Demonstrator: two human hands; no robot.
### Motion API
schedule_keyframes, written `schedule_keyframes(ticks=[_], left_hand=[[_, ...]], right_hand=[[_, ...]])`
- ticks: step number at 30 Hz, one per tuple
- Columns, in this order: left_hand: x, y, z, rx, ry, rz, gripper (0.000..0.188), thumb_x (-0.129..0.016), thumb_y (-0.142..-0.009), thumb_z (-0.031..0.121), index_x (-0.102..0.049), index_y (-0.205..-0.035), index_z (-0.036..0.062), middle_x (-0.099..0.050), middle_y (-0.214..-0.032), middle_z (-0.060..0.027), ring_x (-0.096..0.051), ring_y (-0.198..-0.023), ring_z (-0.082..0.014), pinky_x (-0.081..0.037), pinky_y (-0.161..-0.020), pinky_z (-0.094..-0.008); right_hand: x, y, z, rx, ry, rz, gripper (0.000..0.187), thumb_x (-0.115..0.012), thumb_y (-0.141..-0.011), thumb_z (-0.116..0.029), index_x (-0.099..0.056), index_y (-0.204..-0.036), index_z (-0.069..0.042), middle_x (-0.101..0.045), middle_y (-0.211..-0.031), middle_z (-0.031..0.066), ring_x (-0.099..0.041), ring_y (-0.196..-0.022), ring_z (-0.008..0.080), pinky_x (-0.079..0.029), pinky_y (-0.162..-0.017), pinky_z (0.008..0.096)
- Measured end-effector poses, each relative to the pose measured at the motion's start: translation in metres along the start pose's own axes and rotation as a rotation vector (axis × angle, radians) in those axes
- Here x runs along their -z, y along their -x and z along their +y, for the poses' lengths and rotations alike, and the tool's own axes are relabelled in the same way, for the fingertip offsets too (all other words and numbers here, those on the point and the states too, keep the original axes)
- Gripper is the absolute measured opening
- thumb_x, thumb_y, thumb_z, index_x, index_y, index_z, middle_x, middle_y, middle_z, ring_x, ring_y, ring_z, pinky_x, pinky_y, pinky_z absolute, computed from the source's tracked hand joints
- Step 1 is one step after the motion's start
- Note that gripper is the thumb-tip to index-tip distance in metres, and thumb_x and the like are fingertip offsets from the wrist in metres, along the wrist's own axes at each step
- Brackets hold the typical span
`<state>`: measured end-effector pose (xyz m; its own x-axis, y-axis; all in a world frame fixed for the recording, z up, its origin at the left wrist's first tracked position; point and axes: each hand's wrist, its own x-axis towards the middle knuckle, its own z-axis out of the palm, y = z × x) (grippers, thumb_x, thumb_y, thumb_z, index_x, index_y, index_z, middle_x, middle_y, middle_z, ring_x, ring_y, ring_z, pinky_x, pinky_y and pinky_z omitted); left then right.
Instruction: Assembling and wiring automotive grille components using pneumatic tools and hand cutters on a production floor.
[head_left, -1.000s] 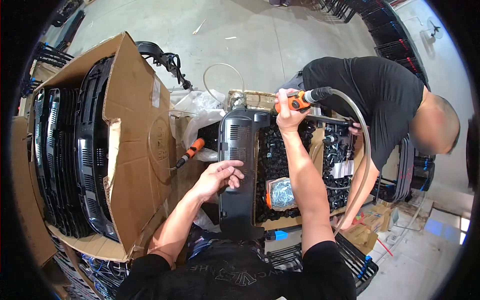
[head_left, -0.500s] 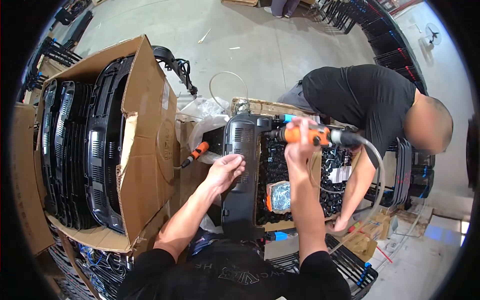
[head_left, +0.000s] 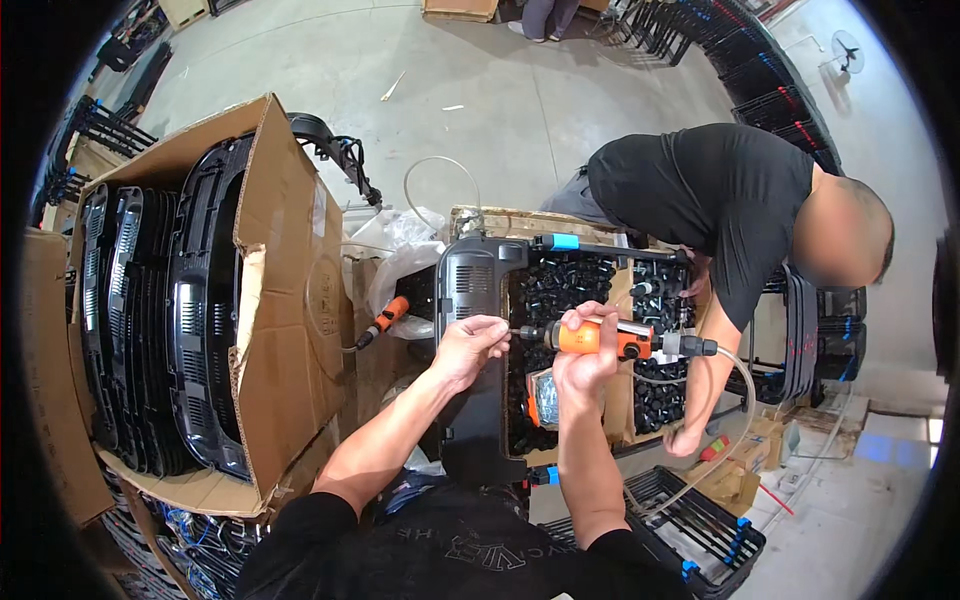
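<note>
My right hand (head_left: 583,372) is wrapped round an orange air screwdriver (head_left: 632,338) held level, its bit pointing left. A clear hose (head_left: 750,390) runs from the driver's back end and loops down. At the bit's tip, my left hand (head_left: 466,352) has thumb and fingers pinched together; whatever they hold is too small to make out. Below both hands lies a long black vented plastic panel (head_left: 472,277), attached along or resting beside a black frame with blue clips (head_left: 564,242). Under the right forearm sits an orange-edged box (head_left: 543,398) with a clear bag in it.
A large carton (head_left: 295,300) of stacked black panels (head_left: 205,310) stands at left. A second orange screwdriver (head_left: 390,315) lies beside plastic wrap (head_left: 405,270). Trays of small black parts (head_left: 660,400) are at right, where a co-worker in black (head_left: 720,190) bends over. Black frames (head_left: 690,520) lie lower right.
My right hand has brought the screwdriver down and left, so its bit meets my left fingertips. My left hand has shifted slightly right and down. The view has tilted a little.
</note>
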<state>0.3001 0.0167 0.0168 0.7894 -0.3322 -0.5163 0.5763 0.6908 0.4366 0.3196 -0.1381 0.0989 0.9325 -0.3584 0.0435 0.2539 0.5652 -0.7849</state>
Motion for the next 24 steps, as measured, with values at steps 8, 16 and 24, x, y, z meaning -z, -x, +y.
schedule_keyframes(ticks=[8,16,24], left_hand=[[0.016,-0.006,0.009,0.057,0.133,-0.041,0.013,-0.07,-0.09,0.016,-0.068,-0.092,0.0041,-0.066,-0.077,-0.0025,-0.059,-0.063,-0.0105,-0.047,-0.057,-0.021],[0.041,-0.009,0.035,-0.007,0.043,-0.099,0.019,-0.07,-0.091,0.022,-0.067,-0.091,0.0026,-0.064,-0.074,-0.0034,-0.056,-0.062,-0.01,-0.044,-0.056,-0.022],[0.045,-0.012,0.04,-0.112,0.091,0.146,0.024,-0.06,-0.097,0.02,-0.062,-0.103,-0.0036,-0.065,-0.085,-0.0098,-0.059,-0.074,-0.0153,-0.048,-0.062,-0.0239]], right_hand=[[-0.011,-0.01,0.015,-0.024,-0.109,0.024,0.018,-0.058,-0.096,-0.022,-0.057,-0.096,-0.004,-0.062,-0.086,0.013,-0.055,-0.069,0.02,-0.046,-0.069,0.0362],[-0.037,-0.017,0.033,-0.061,-0.104,-0.138,0.019,-0.058,-0.096,-0.024,-0.057,-0.096,-0.005,-0.063,-0.088,0.0121,-0.055,-0.07,0.0195,-0.045,-0.069,0.0357],[-0.065,-0.061,0.07,0.22,0.105,-0.153,0.012,-0.062,-0.091,-0.012,-0.055,-0.097,-0.004,-0.064,-0.087,0.0145,-0.058,-0.07,0.0197,-0.049,-0.065,0.0325]])
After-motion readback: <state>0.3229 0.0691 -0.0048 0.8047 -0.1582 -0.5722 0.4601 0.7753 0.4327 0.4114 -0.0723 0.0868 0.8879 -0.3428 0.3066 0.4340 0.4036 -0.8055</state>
